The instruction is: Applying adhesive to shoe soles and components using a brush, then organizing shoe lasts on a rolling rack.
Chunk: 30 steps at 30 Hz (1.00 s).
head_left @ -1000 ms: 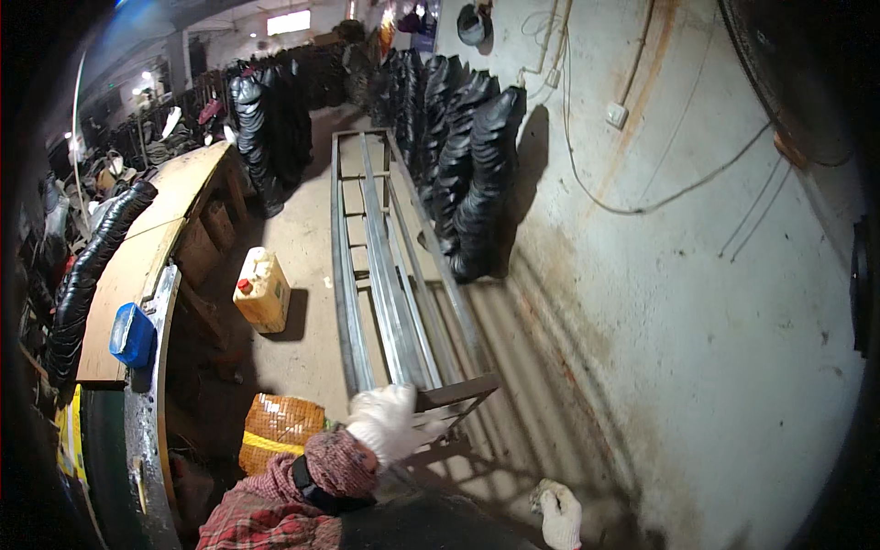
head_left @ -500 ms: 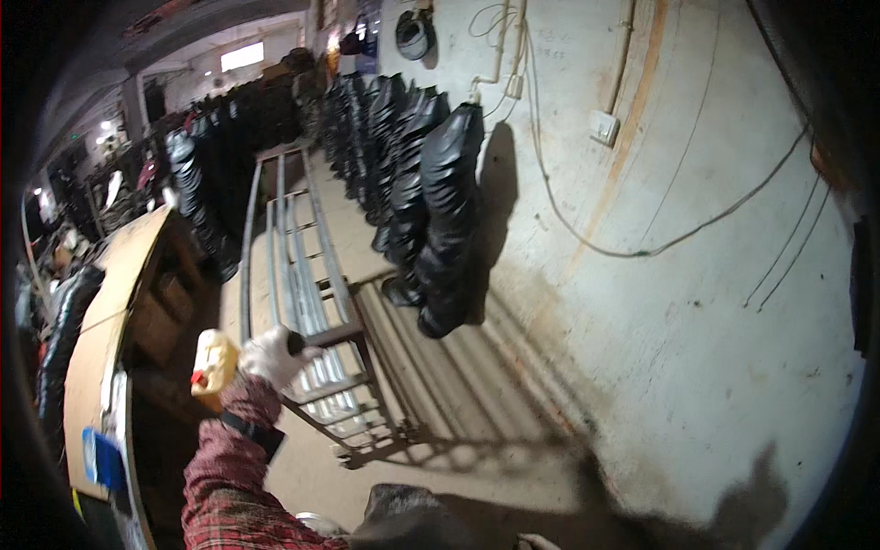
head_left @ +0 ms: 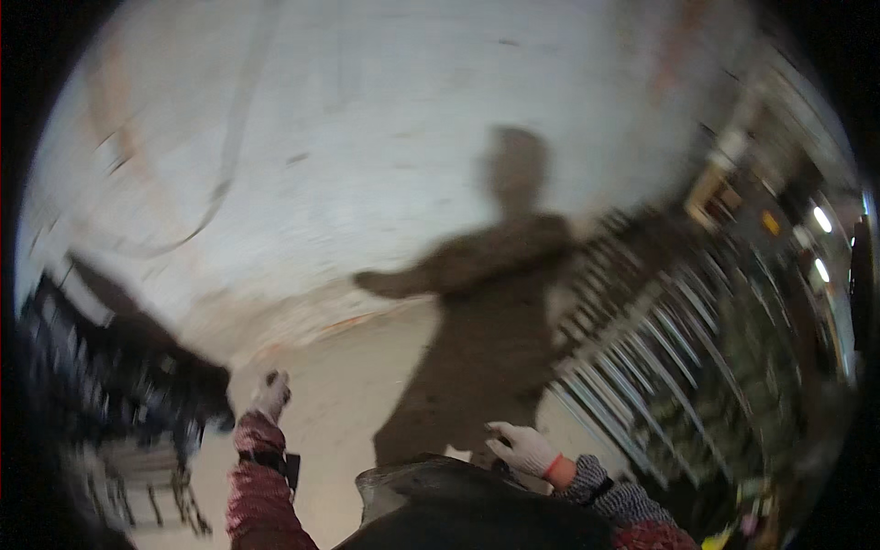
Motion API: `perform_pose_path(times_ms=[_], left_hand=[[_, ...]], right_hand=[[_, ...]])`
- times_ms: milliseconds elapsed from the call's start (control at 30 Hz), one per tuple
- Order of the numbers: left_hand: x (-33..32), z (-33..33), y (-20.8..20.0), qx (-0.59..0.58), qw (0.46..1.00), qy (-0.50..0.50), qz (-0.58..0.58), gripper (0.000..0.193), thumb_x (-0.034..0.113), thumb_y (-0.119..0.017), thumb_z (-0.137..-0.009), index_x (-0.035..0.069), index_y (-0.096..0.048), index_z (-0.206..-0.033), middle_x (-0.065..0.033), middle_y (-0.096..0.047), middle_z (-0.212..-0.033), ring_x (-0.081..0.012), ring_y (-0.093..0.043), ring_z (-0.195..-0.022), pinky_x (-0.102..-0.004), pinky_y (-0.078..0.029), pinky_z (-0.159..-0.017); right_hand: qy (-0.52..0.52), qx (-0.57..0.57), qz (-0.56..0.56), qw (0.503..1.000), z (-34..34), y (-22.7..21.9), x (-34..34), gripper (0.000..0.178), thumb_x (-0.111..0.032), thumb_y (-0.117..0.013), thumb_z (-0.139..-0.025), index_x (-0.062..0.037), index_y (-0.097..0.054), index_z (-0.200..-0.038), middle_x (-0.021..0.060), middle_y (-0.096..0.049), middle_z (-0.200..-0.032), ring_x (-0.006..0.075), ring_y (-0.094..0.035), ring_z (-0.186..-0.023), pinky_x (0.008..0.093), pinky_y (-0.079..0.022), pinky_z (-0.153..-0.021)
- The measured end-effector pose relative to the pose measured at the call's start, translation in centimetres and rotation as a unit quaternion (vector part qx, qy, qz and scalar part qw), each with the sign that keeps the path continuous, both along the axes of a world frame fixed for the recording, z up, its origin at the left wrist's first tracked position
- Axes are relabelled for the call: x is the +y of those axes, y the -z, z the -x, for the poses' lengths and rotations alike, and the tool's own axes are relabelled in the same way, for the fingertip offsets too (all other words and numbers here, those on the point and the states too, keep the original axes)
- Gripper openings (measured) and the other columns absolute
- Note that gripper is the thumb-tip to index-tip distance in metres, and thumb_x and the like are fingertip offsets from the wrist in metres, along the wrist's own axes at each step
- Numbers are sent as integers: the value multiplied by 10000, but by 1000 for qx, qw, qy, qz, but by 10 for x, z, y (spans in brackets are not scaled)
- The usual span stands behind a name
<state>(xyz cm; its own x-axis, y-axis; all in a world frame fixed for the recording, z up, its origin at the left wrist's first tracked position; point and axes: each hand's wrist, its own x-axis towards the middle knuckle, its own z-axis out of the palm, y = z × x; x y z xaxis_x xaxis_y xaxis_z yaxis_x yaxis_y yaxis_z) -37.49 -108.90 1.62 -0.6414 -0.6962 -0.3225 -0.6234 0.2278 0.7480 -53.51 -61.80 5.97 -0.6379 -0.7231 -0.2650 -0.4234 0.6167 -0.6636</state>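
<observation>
1. Pale plaster wall [head_left: 385, 137] fills the upper head view, stained and scuffed, with a thin cable [head_left: 215, 197] looping down its left side; the whole picture is smeared by motion.
2. Bare concrete floor [head_left: 339, 412] runs from the wall's foot toward the lower edge, and a person's shadow [head_left: 486, 302] lies across both (head on the wall, body on the floor).
3. Metal racks [head_left: 642, 357] of pale bars lean at the right, with lamps [head_left: 820, 220] glowing beyond them; a dark metal frame [head_left: 137, 403] stands at the left.
4. Left hand [head_left: 271, 394], gloved white, is raised near that frame's right end; whether it grips anything I cannot tell.
5. Right hand [head_left: 522, 447], also gloved, curls over the rim of a dark rounded object [head_left: 440, 500] at the lower edge, fingers bent loosely on it.
</observation>
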Motion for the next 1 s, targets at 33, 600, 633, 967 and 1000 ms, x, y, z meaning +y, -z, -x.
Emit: perform_pose_path(times_ms=[33,600,633,967,1000], left_hand=[[15,28,29,50,996,-4,-74,556,320,-604,-903,-51,-467,-1293,-135,-623,-993,-198,-615,-765,-338,-517,-685],[521,534,-145,231,863,448,34,638,330,-621,-910,-78,-411,-1354,-212,-499,-1340,-274,-497,-1212,-362,-376,-1037],[540,561,-145,237,857,455,47,640,340,-615,-912,-76,-411,-1354,-210,-498,-1342,-277,-497,-1212,-363,-374,-1038],[559,686,-77,-20,866,380,325,422,202,-586,-817,-1,-574,-1187,-245,-633,-1117,-393,-605,-1058,-434,-477,-889],[547,712,-67,-13,861,390,327,401,187,-564,-823,-4,-580,-1175,-249,-635,-1109,-399,-604,-1053,-433,-477,-888]], right_hand=[[48,12,-4,999,3,-7,11,476,-385,-538,-912,-49,-530,-1249,229,-653,-1026,405,-625,-961,421,-504,-835],[698,125,642,291,59,16,635,665,-461,-490,-956,-3,-343,-1416,150,-368,-1462,344,-469,-1248,453,-401,-1009],[655,142,693,265,64,9,662,586,-460,-455,-965,-56,-388,-1383,126,-429,-1400,319,-459,-1241,435,-377,-1027],[776,179,585,152,122,-16,729,430,-395,-615,-880,-47,-600,-1132,66,-655,-965,228,-621,-821,384,-490,-726],[744,210,595,218,114,-1,746,521,-412,-555,-907,-34,-504,-1261,131,-608,-1097,267,-596,-890,406,-473,-757]])
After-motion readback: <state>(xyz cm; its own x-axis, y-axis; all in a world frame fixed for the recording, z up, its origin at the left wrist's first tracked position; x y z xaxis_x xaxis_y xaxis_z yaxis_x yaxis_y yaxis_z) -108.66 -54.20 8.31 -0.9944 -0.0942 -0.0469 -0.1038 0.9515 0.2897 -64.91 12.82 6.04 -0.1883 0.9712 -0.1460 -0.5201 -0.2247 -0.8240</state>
